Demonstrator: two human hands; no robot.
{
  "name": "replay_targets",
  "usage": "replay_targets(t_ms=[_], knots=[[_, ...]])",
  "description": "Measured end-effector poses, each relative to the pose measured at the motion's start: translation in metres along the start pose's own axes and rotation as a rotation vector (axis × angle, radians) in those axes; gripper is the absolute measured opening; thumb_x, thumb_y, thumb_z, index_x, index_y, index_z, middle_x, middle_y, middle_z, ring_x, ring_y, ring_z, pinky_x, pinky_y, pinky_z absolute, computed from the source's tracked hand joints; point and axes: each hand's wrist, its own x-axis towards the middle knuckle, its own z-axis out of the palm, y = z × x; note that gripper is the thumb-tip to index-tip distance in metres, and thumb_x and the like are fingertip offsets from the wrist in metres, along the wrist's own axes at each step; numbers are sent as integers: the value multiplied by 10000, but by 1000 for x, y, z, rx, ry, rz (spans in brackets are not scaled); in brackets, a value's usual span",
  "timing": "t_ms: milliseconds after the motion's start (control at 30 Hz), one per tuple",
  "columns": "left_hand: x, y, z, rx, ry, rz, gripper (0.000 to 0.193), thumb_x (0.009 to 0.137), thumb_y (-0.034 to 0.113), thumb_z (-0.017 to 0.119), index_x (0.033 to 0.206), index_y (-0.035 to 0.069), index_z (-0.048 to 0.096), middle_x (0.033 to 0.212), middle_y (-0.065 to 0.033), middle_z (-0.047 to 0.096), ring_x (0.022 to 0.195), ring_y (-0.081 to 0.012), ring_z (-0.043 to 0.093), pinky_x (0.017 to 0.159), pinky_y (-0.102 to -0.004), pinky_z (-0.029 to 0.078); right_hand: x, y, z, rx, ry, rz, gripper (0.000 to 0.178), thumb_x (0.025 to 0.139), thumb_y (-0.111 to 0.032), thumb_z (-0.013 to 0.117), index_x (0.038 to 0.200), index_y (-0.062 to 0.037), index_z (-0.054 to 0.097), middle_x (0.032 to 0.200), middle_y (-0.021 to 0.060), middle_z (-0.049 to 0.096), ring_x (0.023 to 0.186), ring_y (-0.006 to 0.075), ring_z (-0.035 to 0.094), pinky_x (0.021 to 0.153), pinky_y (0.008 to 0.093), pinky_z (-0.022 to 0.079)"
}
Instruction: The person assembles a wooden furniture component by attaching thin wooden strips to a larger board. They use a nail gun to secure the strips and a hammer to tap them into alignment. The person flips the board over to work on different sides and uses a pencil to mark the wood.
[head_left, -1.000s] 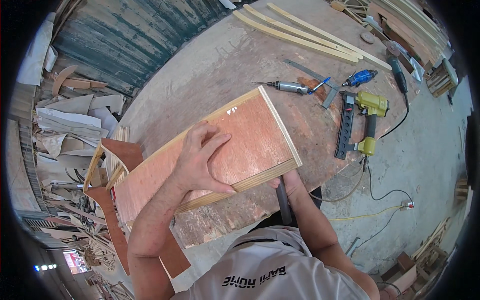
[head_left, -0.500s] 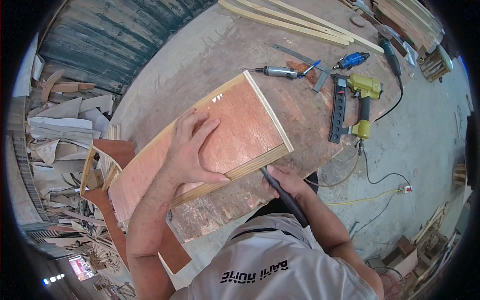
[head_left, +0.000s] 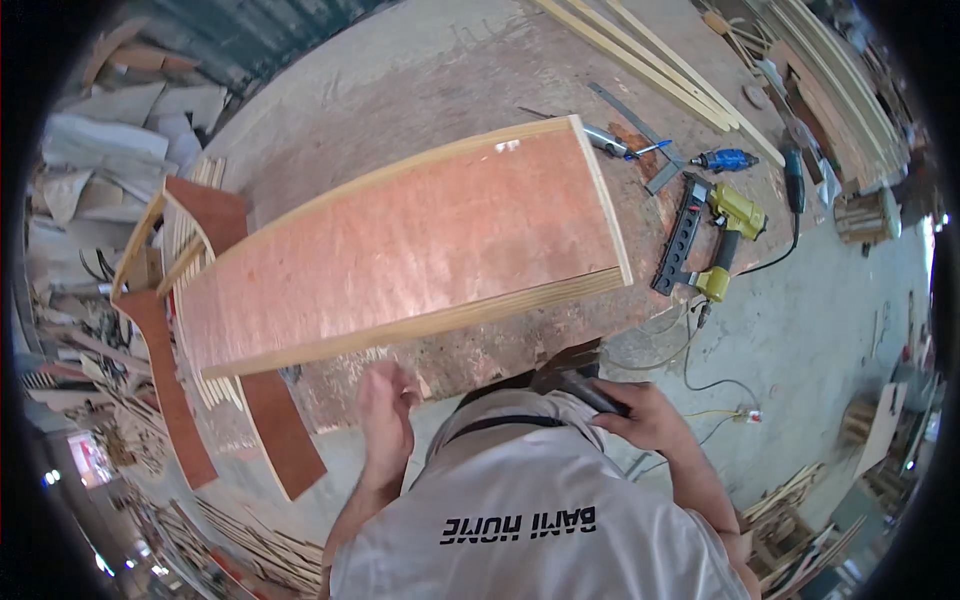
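Your hands: since the earlier frame, your left hand (head_left: pixel 387 405) has come off the wood-edged panel (head_left: pixel 415 235), and your right hand (head_left: pixel 650 415) has drawn the dark tool (head_left: pixel 592 390) back from the panel's near edge toward your waist.
Curved brown pieces: at far left, under or beside the panel's left end, they stick out past the worktable (head_left: pixel 440 85), probably because their shape is too long for that corner.
Left hand: loosely curled just off the panel's near edge; it is blurred, so I can't tell whether you pinch anything small.
Panel: lying face up across the worktable with neither hand touching it, so the surface beneath seems to bear it alone.
Right hand: closed around the dark tool in front of your shirt, low and near your body, which would keep it off the panel's face.
Metal square: beyond the panel's right end, lying flat beside a blue pen (head_left: pixel 655 147), likely set there for reach.
Nail gun: yellow and black (head_left: pixel 738 212), on its side at the right, apparently so it rests steady.
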Motion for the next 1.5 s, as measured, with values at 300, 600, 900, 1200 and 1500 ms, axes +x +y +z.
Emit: replay_targets(t_ms=[300, 600, 900, 1200, 1500], knots=[[67, 36, 96, -746, 250, 174, 477, 1000, 354, 617, 1356, 50, 526, 1360, -100, 587, 1270, -238, 554, 1106, -440, 448, 12, -90, -92, -262, 380, -51, 493, 852, -151, 763, 1285, 26, 606, 971, 159, 714, 872, 236, 707, 800, 326, 536], [70, 34, 99, -678, 379, 231, 498, 987, 250, 627, 1380, -11, 467, 1357, -140, 557, 1266, -230, 548, 1099, -396, 459, 45, -84, -122, -459, 235, -214, 590, 847, -200, 793, 1363, -15, 577, 1023, 184, 710, 878, 296, 699, 802, 366, 535], [70, 33, 98, -665, 378, 247, 559, 973, 233, 650, 1421, -8, 418, 1403, -143, 525, 1289, -254, 531, 1114, -434, 446, 54, -80, -135, -485, 200, -239, 612, 843, -222, 786, 1387, -46, 569, 1021, 203, 697, 863, 350, 679, 762, 414, 532], [72, 30, 94, -648, 389, 247, 572, 959, 222, 673, 1417, -10, 420, 1400, -149, 535, 1283, -261, 545, 1103, -434, 471, 58, -74, -151, -411, 227, -225, 612, 839, -213, 798, 1378, -29, 573, 1049, 205, 705, 905, 296, 704, 810, 371, 541], [72, 31, 94, -654, 383, 245, 577, 967, 225, 664, 1429, -10, 411, 1406, -149, 531, 1290, -257, 540, 1100, -428, 475, 72, -50, -153, 63, 341, 21, 538, 918, -128, 717, 1407, 5, 537, 881, 20, 653, 727, 71, 603, 646, 239, 494]])
